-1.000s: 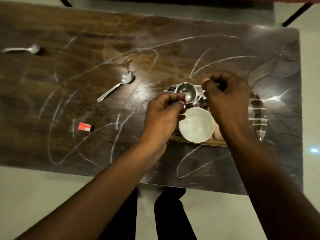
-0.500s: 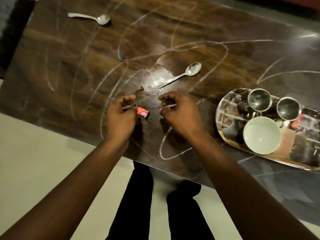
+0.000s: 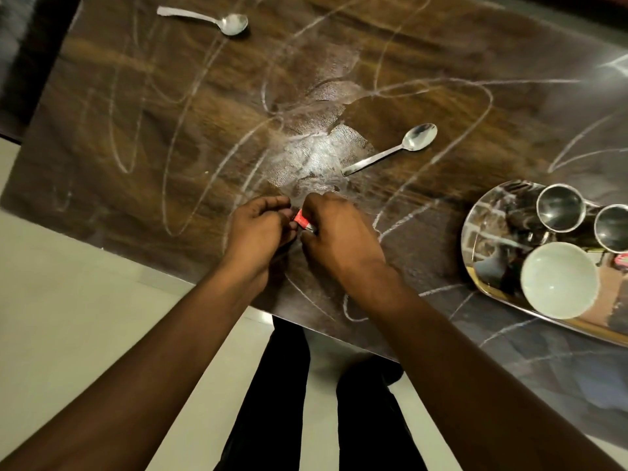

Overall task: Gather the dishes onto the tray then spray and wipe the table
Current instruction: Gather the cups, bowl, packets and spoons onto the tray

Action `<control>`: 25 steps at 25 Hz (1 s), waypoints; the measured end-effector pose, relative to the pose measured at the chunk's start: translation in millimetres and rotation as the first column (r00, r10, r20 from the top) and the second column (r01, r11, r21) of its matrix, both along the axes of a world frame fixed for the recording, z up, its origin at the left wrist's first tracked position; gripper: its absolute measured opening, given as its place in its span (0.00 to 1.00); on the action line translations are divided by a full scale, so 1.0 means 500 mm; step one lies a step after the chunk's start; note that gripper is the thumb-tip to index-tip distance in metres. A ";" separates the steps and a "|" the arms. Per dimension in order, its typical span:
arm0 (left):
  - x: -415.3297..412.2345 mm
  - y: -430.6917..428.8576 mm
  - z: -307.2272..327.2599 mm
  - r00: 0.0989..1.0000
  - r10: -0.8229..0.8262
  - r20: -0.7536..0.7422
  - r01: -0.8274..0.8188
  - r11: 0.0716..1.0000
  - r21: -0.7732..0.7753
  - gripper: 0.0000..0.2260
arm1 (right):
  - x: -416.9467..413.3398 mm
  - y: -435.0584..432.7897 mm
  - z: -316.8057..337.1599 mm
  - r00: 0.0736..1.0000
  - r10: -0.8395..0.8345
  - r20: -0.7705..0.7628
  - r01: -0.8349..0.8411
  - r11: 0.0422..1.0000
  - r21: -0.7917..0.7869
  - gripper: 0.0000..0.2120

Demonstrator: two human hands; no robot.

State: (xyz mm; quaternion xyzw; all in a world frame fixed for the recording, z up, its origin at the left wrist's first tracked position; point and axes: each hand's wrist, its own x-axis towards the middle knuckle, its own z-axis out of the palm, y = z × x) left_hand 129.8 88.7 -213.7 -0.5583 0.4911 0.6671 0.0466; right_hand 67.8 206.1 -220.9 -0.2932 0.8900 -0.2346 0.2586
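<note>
I am watching both hands meeting low over the table [image 3: 142,137], close to its near edge. The right hand [image 3: 339,236] is curling its fingers and pinching a small red packet [image 3: 301,219] at its inner side. The left hand [image 3: 261,226] is curling in as well, its fingertips touching the packet's other end, though I cannot tell whether it is really gripping. The packet is sitting right between the two hands, and I cannot tell whether it is touching the wood.

Just beyond the right hand's knuckles, a spoon [image 3: 390,149] is lying on the wood, its handle pointing back toward the hands. A second spoon [image 3: 207,20] is lying well apart from them, far ahead of the left hand by the table's far edge.

Out past the right hand's outer side, the shiny tray [image 3: 475,239] is resting on the table. It is carrying two steel cups [image 3: 560,207] side by side and a white bowl [image 3: 559,280] nearer to me. White chalk scribbles [image 3: 163,185] are looping across the wood all around both hands.
</note>
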 end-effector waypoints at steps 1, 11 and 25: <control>-0.007 -0.001 0.001 1.000 0.011 0.002 -0.011 1.000 0.019 0.11 | 0.000 0.003 -0.003 0.999 -0.038 0.024 0.038 0.999 -0.017 0.10; -0.059 0.052 0.056 0.961 -0.149 -0.231 0.191 0.966 0.174 0.07 | -0.061 0.111 0.057 -0.158 -0.081 0.984 0.945 0.276 0.174 0.05; -0.189 0.462 0.147 0.700 -0.596 -0.394 0.553 0.801 -0.229 0.04 | -0.082 0.547 0.187 0.448 -0.671 0.591 0.894 0.324 -0.310 0.08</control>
